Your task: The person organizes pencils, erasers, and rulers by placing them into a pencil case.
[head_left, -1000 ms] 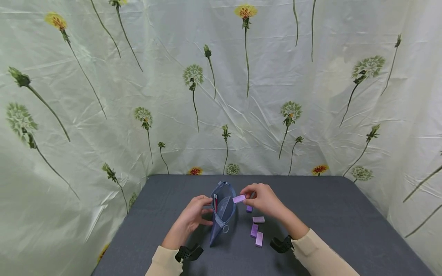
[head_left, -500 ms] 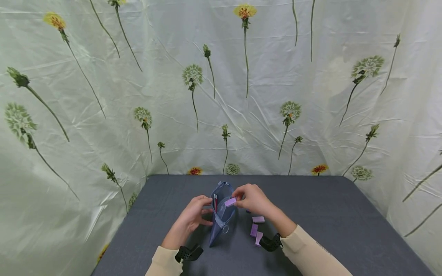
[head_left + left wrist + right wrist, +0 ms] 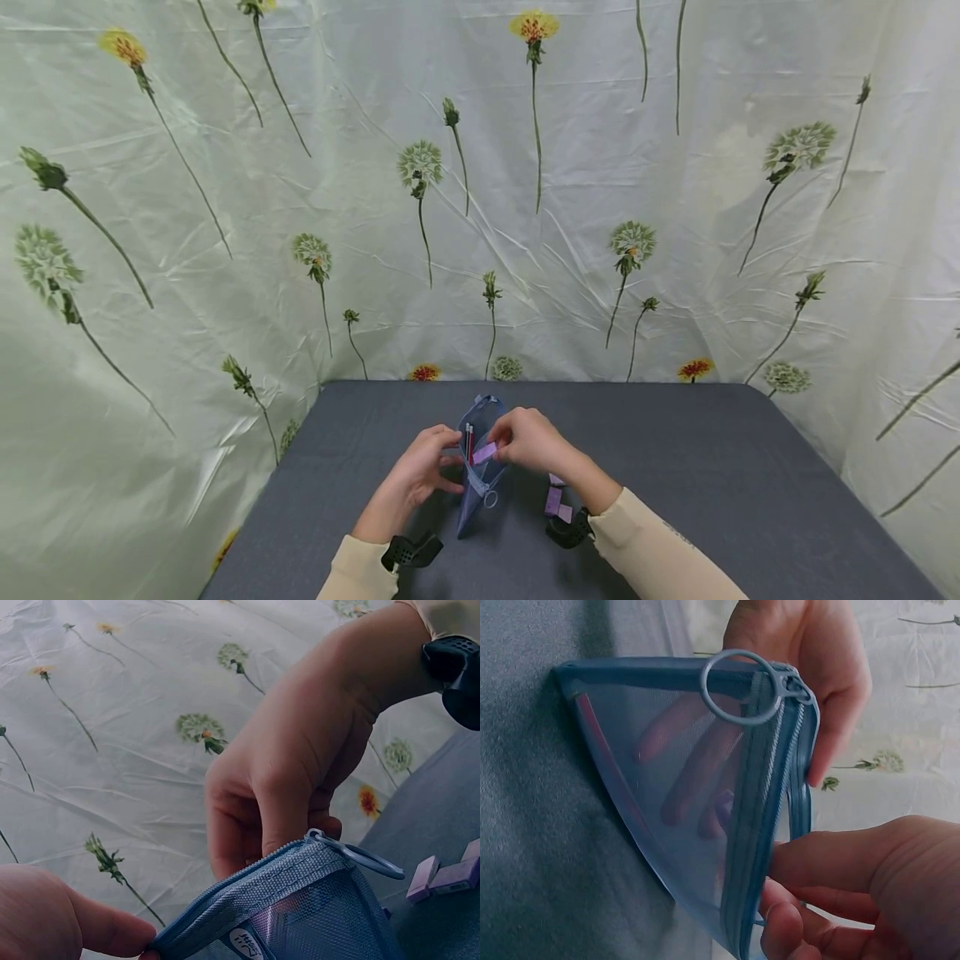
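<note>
A blue mesh zip pouch (image 3: 467, 510) stands with its mouth unzipped. The left hand (image 3: 418, 468) grips its left side, and in the left wrist view thumb and finger pinch the zip edge. Inside the mouth, the right hand (image 3: 531, 443) pinches a small purple block (image 3: 485, 452). Two slim pencils (image 3: 469, 443), one red and one dark, lean inside the pouch's left side. In the right wrist view, the right fingers (image 3: 821, 859) reach past the zip, and left fingers show through the mesh. The right fingertips are hidden by the pouch in the left wrist view.
Several more purple blocks (image 3: 552, 501) lie on the dark grey table (image 3: 712, 483), partly covered by the right wrist and its black camera (image 3: 567, 530). A pull ring (image 3: 705, 690) hangs from the zip. A dandelion-print curtain (image 3: 562, 250) rises behind the table.
The right hand has moved left and down, bringing the purple block from beside the pouch's right rim into its mouth. The left hand and pouch have stayed nearly still.
</note>
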The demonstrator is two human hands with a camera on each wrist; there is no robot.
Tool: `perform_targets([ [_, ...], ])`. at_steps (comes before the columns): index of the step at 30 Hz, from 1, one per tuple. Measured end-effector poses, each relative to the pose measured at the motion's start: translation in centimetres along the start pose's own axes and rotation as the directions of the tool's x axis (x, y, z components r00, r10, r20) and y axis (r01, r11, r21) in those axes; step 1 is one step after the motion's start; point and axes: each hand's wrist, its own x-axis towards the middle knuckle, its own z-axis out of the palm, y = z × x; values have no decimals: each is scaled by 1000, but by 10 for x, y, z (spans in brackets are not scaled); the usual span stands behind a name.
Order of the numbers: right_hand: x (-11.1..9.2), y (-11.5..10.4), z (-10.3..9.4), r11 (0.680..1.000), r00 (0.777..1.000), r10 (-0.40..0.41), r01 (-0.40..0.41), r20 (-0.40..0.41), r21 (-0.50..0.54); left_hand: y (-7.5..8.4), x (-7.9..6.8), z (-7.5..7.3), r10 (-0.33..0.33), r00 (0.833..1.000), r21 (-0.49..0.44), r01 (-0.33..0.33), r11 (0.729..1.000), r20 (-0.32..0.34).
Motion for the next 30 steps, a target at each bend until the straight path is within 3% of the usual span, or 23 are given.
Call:
perform_targets([
  [10, 3, -4, 6, 999, 999, -35, 34, 37, 25, 1, -2, 1, -2, 1000, -22, 2, 1000, 10],
  [30, -1, 5, -5, 999, 999, -27, 28, -28, 32, 0, 1, 1, 0, 1000, -22, 0, 1000, -5],
])
